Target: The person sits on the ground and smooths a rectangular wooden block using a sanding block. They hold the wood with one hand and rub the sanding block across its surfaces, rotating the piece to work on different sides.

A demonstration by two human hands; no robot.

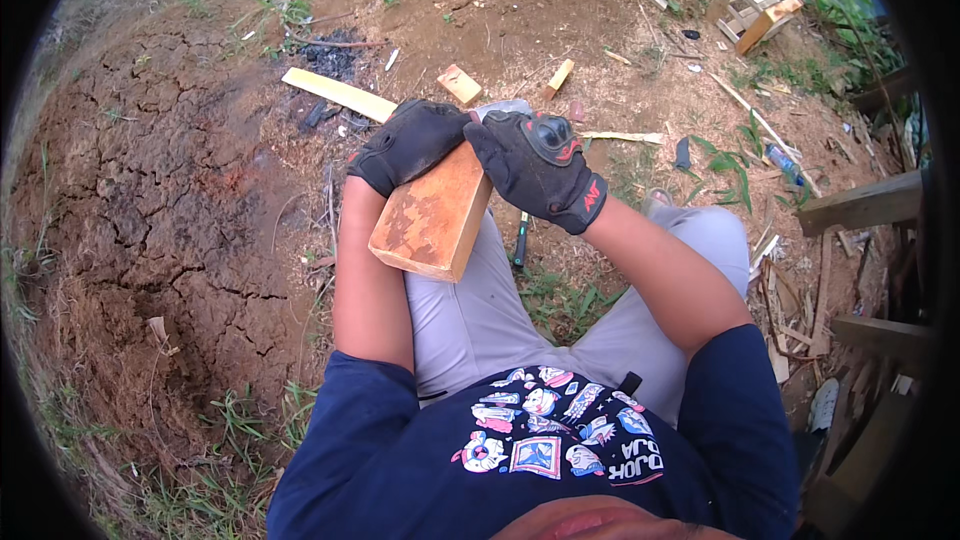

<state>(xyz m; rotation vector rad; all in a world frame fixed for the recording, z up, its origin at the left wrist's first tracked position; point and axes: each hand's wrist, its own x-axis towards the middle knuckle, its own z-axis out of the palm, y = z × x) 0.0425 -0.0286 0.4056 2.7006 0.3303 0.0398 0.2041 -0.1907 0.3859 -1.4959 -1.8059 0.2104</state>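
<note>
Both my hands wear black padded gloves and meet over the far end of a thick wooden block [430,215], which slants toward me above my left thigh. My left hand [415,145] is closed over the block's far left part. Against its far right edge, my right hand [530,162] has its fingers curled in, touching the left glove. A flat pale grey piece [503,108] shows just beyond the right fingers; whether they grip it is hidden. Behind the left glove runs a long pale wooden board [335,90]. Below the right glove is a black-and-green tool handle [521,240].
Two small wood offcuts [459,84] [559,79] lie ahead on the dirt. Dark charred bits [335,60] are at the far left. A slatted wooden frame [757,8] stands far right. Wooden beams [865,202] jut in at right, near a plastic bottle [784,164].
</note>
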